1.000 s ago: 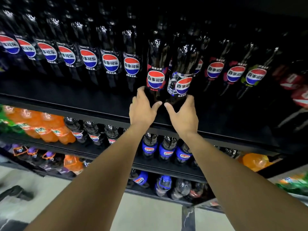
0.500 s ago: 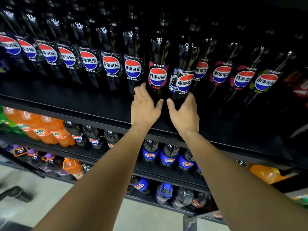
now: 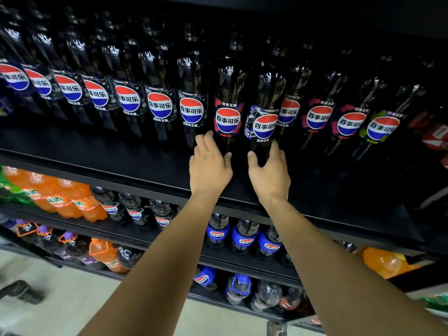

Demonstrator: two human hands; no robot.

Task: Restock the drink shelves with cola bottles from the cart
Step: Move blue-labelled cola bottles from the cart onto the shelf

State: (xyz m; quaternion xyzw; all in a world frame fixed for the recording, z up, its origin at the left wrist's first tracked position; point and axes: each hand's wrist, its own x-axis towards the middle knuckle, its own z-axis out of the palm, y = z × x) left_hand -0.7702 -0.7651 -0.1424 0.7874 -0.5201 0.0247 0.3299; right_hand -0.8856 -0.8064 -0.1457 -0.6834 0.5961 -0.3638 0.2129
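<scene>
- my left grip (image 3: 209,166) lies flat-fingered against the left cola bottle (image 3: 228,117), right grip (image 3: 269,170) is curled round the right cola bottle (image 3: 265,124), both bottles mid-row on the top shelf (image 3: 97,149)
- they're tall and narrow, so imo a lopsided shove could knock one into the neighbouring bottles (image 3: 191,110) or off the near edge

The black metal top shelf (image 3: 97,146) has a bare front strip left of the left hand (image 3: 209,168) and right of the right hand (image 3: 269,174). Behind it, a row of tall dark plastic cola bottles (image 3: 131,100) stands shoulder to shoulder, closing the back. The blue-labelled dark cola bottle (image 3: 264,117) in the right hand's grip stands forward of that row, just beside the red-labelled dark cola bottle (image 3: 228,115). The black second shelf (image 3: 135,235) below is crowded with bottles.
</scene>
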